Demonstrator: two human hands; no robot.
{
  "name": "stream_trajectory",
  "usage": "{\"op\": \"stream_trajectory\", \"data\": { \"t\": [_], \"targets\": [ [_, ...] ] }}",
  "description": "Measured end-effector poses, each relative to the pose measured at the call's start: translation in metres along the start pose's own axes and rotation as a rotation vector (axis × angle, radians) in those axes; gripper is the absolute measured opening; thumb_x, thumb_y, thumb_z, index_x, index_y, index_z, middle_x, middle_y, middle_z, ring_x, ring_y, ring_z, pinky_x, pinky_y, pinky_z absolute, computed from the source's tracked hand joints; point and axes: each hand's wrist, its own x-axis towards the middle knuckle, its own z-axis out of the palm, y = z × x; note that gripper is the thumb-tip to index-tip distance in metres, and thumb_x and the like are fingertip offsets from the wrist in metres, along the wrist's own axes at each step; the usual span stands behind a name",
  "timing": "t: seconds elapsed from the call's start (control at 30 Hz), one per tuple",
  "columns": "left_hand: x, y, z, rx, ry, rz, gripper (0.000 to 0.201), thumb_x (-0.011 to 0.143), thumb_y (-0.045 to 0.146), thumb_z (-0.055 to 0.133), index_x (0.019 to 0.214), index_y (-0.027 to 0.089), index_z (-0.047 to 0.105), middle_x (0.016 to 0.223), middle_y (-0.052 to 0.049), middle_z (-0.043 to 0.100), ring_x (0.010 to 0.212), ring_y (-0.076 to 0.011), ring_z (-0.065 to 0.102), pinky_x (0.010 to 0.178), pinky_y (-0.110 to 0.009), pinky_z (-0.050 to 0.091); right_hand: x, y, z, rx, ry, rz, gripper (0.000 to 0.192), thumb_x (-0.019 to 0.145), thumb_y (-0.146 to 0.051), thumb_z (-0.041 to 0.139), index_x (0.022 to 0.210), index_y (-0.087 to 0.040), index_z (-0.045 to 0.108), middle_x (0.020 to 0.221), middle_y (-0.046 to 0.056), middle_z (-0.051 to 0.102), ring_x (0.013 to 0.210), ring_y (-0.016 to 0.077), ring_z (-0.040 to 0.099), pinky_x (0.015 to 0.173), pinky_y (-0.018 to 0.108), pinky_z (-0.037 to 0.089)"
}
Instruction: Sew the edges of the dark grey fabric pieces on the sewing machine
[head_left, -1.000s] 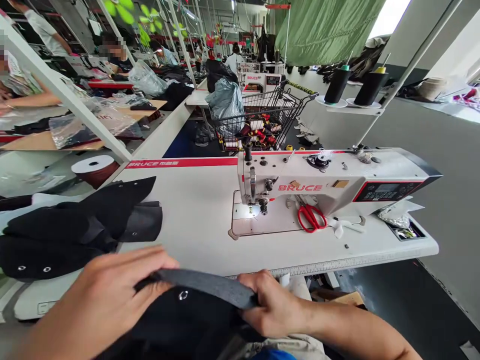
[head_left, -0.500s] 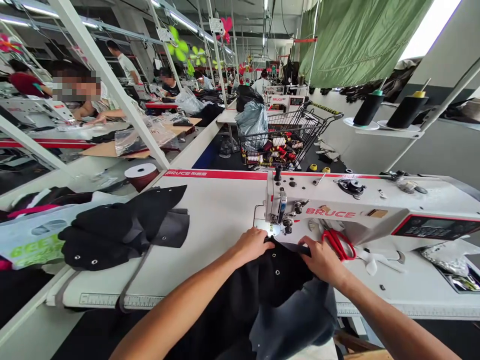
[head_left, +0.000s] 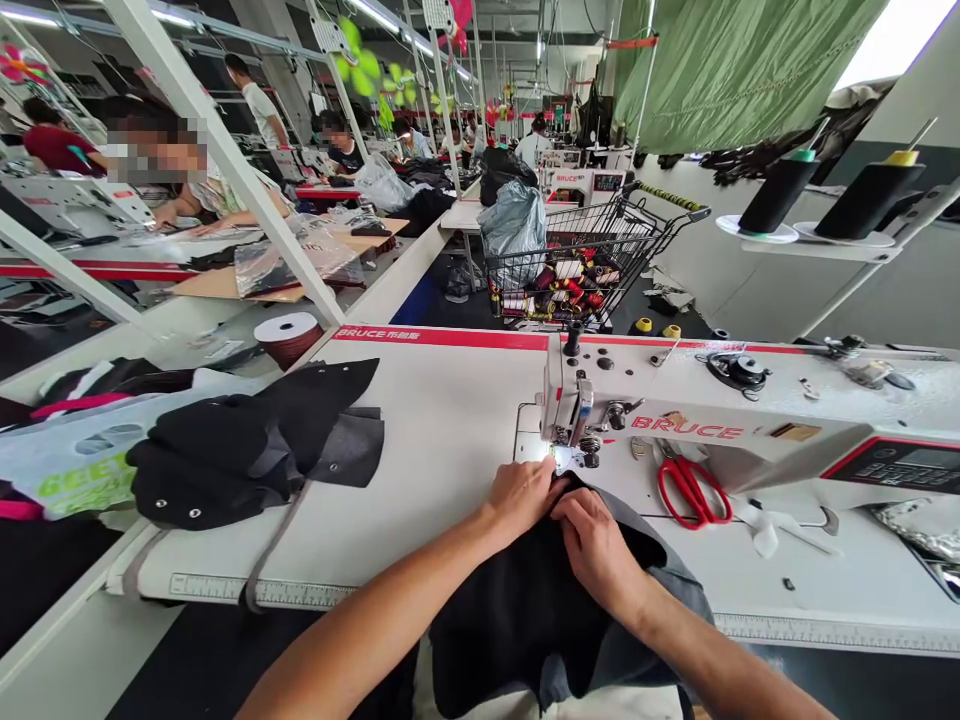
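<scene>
Both my hands are at the needle area of a white sewing machine (head_left: 686,428). Black fabric (head_left: 502,610) with a dark grey side hangs from them over the table's front edge into my lap. My left hand (head_left: 521,495) is closed on the fabric's upper edge, right below the presser foot. Just to its right, my right hand (head_left: 596,540) pinches the same edge with bent fingers. Whether the edge is under the foot is hidden by my fingers. Red-handled scissors (head_left: 694,490) lie right of my hands, beneath the machine arm.
A black fabric piece with metal eyelets (head_left: 217,460) lies on the table's left. Two black thread cones (head_left: 776,195) stand at the upper right. Behind the table is a wire cart (head_left: 517,270) full of spools. Other people sit at machines on the left.
My right hand has moved left, close beside my left hand. The fabric has turned over, so its eyelets no longer show. The view has shifted slightly.
</scene>
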Motion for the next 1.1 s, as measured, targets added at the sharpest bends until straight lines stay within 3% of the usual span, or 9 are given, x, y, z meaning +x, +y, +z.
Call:
{"op": "stream_trajectory", "data": {
  "t": [0.17,0.33,0.5,0.6,0.77,0.9,1.1],
  "targets": [
    [0.005,-0.005,-0.011,-0.012,-0.018,0.005,0.042,0.098,0.046,0.028,0.105,0.021,0.061,0.091,-0.011,0.07,0.088,-0.0267,0.068,0.074,-0.034,0.048,0.004,0.027,-0.012,-0.068,-0.051,-0.093,0.033,0.09,-0.006,0.041,0.114,-0.021,0.057,0.111,0.011,0.058,0.103,0.0249,0.056,0.089,0.046,0.052],
    [0.024,-0.015,-0.021,-0.037,-0.088,0.001,0.039,0.092,0.045,0.04,0.086,0.021,0.069,0.088,-0.01,0.071,0.084,-0.025,0.068,0.07,-0.031,0.048,0.005,0.027,-0.022,-0.133,-0.196,-0.183,0.041,0.091,-0.012,0.045,0.131,-0.017,0.049,0.137,0.014,0.05,0.129,0.0277,0.043,0.105,0.051,0.043],
    [0.033,-0.013,-0.017,0.015,-0.051,-0.076,0.045,0.091,0.052,0.041,0.093,0.017,0.069,0.093,-0.016,0.07,0.092,-0.0315,0.067,0.078,-0.038,0.048,0.005,0.024,-0.025,-0.283,-0.281,-0.2,0.052,0.093,-0.027,0.049,0.141,-0.011,0.041,0.145,0.018,0.043,0.133,0.0338,0.038,0.105,0.055,0.039],
    [0.02,-0.012,-0.018,0.038,-0.036,-0.125,0.044,0.095,0.049,0.035,0.097,0.018,0.065,0.091,-0.015,0.07,0.091,-0.0312,0.067,0.076,-0.038,0.048,0.007,0.022,-0.029,-0.363,-0.32,-0.159,0.052,0.094,-0.032,0.048,0.142,-0.013,0.042,0.147,0.015,0.042,0.127,0.0351,0.043,0.097,0.053,0.043],
    [-0.024,-0.012,-0.012,-0.018,0.055,-0.138,0.023,0.094,0.037,0.041,0.109,0.025,0.055,0.106,-0.005,0.069,0.092,-0.0245,0.067,0.068,-0.031,0.048,0.011,0.021,-0.033,-0.361,-0.337,-0.157,0.053,0.093,-0.037,0.051,0.14,-0.012,0.045,0.147,0.015,0.041,0.119,0.0338,0.046,0.094,0.05,0.044],
    [-0.032,-0.012,0.003,-0.071,0.191,-0.216,0.031,0.097,0.028,0.034,0.124,0.023,0.048,0.1,-0.005,0.071,0.083,-0.0219,0.068,0.068,-0.03,0.048,0.011,0.022,-0.031,-0.33,-0.321,-0.145,0.055,0.091,-0.039,0.054,0.138,-0.011,0.046,0.144,0.016,0.044,0.126,0.0346,0.041,0.1,0.052,0.041],
    [-0.001,-0.038,0.009,-0.051,0.213,0.105,0.033,0.098,0.032,0.035,0.118,0.03,0.062,0.099,-0.002,0.072,0.083,-0.0153,0.068,0.072,-0.024,0.047,0.01,0.026,-0.029,-0.327,-0.296,-0.224,0.056,0.092,-0.036,0.054,0.138,-0.006,0.045,0.141,0.021,0.045,0.135,0.0329,0.036,0.112,0.051,0.033]
  ]
}}
